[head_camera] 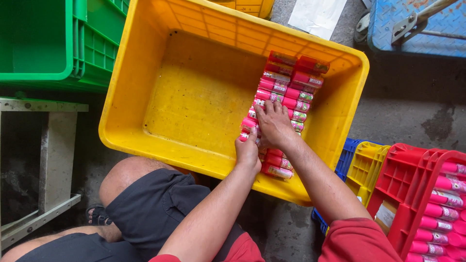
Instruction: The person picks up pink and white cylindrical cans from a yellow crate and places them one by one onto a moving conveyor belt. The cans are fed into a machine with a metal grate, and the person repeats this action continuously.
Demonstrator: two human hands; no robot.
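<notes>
Yellow plastic fills most of the view: a big yellow tub (194, 97), tilted toward the person, with a wide bare floor on its nine o'clock half. At ten o'clock of it stands a green crate (48, 43); at four o'clock sits a red crate (412, 179) holding more pink tubes, with a smaller yellow basket (366, 167) and a blue one (347, 155) wedged between. Inside the tub, against the three o'clock wall, lies a double row of pink tubes (291, 87), each tube's long axis running nine to three, the row itself running twelve to six. The right hand (274, 127) lies flat on the row's lower part, fingers spread and pointing to twelve, pressing down and not closed around anything. The left hand (248, 150) sits just at seven o'clock of it, on the row's nine o'clock edge; its fingers curl against the tube ends, but whether they grip one I cannot tell. Both hands touch the row. Open room lies toward nine o'clock; the tub's wall closes off three o'clock.
</notes>
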